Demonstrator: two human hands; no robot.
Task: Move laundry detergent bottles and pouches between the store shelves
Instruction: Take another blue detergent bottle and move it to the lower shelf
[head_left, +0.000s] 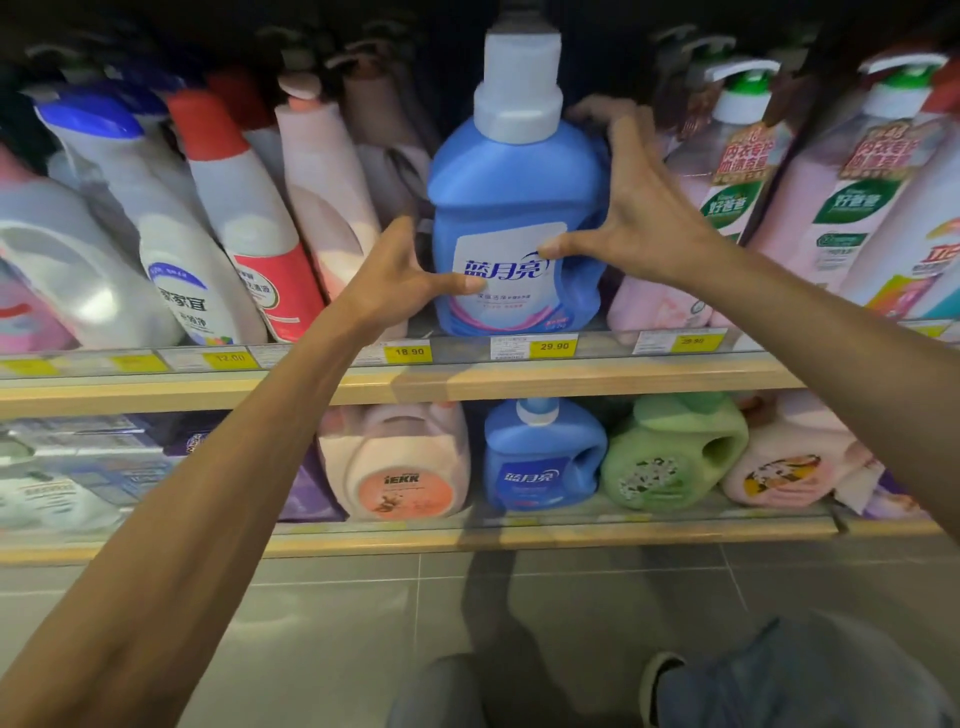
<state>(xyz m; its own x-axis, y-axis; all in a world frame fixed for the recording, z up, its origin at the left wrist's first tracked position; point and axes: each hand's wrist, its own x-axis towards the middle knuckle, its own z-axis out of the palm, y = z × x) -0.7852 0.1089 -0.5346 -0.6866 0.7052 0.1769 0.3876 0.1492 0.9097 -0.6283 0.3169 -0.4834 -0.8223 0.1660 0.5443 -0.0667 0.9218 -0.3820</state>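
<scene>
Setting: store aisle, two wood-edged shelves (597, 382) w/ yellow price tags (553, 346) along the front rail, grey tile floor (337, 623) below.
Hidden/unclear: top of frame is dark; back-row bottles up there only show as dim caps. Far-left items on the lower shelf are blurred, can't tell what they are. Price tags at left unreadable.
Cut off: both forearms run out of frame at the bottom corners; person's legs and a shoe (657, 686) partly visible at bottom right.
Task item: tall blue plastic detergent bottle with white cap and white label (514, 228), upright at the front edge of the upper shelf, about centre, above the 29.90 tag.
Left hand (395, 275): fingers spread, thumb tip on the label's lower left, other fingers behind the bottle's left side – resting against it, not wrapped round.
Right hand (628, 208): spread wide, thumb on the label's right edge, fingers reaching over the bottle's right shoulder; fingertips partly hidden behind it.
Upper shelf, others: white bottle w/ blue cap (156, 228), white-and-red bottle w/ red cap (249, 223), pale pink bottle (327, 202) all leaning at left; pink bottles w/ green-and-white pump tops (737, 156) at right.
Lower shelf: peach jug (400, 462), small blue jug (540, 457), green jug (675, 447), pink jug (784, 457), side by side, touching.
Contents: all opaque, fill levels can't be seen.
</scene>
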